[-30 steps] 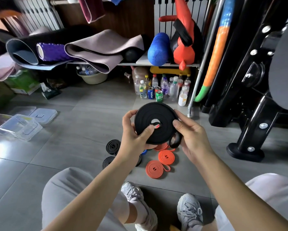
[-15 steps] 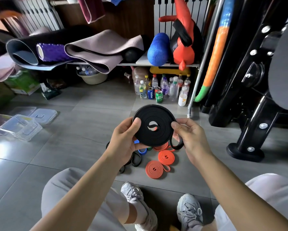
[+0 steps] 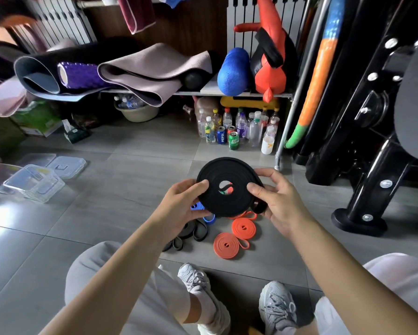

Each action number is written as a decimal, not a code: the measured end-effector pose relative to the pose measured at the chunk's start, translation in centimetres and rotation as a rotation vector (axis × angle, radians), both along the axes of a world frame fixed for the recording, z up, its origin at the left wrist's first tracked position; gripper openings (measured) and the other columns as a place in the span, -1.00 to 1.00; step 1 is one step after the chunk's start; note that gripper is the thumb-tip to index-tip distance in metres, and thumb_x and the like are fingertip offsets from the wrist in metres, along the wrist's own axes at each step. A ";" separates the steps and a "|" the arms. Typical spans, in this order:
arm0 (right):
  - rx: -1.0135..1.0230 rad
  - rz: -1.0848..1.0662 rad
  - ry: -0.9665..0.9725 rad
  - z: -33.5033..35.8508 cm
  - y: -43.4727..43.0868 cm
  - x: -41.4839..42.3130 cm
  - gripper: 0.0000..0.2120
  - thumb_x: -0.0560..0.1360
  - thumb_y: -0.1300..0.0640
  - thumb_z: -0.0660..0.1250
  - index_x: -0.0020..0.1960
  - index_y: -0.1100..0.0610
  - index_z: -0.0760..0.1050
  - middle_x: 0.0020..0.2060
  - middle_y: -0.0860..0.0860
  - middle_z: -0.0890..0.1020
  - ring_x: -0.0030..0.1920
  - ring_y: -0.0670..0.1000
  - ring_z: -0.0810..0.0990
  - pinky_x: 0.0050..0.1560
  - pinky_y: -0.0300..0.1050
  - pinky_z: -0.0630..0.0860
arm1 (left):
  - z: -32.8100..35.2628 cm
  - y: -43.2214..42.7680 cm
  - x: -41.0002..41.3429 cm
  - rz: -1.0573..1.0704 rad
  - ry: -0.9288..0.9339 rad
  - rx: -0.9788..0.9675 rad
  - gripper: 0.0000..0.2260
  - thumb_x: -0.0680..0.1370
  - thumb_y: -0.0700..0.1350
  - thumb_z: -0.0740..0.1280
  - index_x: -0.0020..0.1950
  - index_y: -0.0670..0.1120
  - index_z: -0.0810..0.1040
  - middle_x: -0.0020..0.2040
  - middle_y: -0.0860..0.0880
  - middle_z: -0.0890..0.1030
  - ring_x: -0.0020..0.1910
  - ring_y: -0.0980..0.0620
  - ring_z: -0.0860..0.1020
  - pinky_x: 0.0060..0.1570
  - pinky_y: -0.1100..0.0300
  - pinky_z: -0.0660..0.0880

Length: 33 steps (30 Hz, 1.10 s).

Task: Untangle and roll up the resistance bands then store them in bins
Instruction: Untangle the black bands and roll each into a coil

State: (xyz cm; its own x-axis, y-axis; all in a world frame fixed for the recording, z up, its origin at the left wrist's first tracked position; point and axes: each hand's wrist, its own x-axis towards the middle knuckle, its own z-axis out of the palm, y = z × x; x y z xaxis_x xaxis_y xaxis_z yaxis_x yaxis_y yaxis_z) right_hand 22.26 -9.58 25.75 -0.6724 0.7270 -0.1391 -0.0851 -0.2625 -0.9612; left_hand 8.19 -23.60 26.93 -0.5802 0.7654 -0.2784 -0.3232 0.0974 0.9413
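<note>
Holding the coiled black band (image 3: 227, 172) flat in the air, the person has both hands clamped on it. The left hand (image 3: 181, 209) pinches one side of the rim, thumb on the top face and fingers underneath. The right hand (image 3: 275, 204) grips the opposite side the same way.

From where I stand, the weak spot looks like the loose tail (image 3: 259, 207), a small free loop hanging just below the right thumb. Nothing binds the roll but those two grips, and the outer turn on the side away from the hands already sits a little proud. If either thumb eases, I'd expect the rubber to spring and the turns to slacken, or the middle to push out like a cone.

Directly beneath the hands, on the floor (image 3: 130, 189), lie two rolled orange bands (image 3: 227, 245), a blue band (image 3: 209, 218) and some black bands (image 3: 193, 232). A dropped coil could land among them and tangle.

The clear bins (image 3: 34, 183) sit well off beyond the left hand, so a one-handed carry across is where it would most likely unravel
</note>
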 end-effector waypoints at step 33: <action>1.125 0.259 -0.490 0.5 -4.0 -5.3 -0.52 0.30 -0.17 0.42 0.11 0.03 0.44 -0.01 -0.03 0.53 0.03 0.03 0.51 -0.05 -0.08 0.43 | 1.2 -4.1 -2.7 0.060 0.339 -0.189 -0.77 0.50 -0.29 0.36 0.11 -0.05 0.57 -0.03 -0.12 0.64 -0.06 -0.10 0.62 -0.01 0.03 0.57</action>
State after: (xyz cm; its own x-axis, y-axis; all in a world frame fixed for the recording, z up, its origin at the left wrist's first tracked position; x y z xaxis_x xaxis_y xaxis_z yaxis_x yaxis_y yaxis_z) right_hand 16.97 -13.56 26.20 -0.8664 0.4591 0.1962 0.2756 0.7675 -0.5789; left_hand 5.46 -27.65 28.14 -0.7055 0.6812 -0.1957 -0.0071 0.2693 0.9630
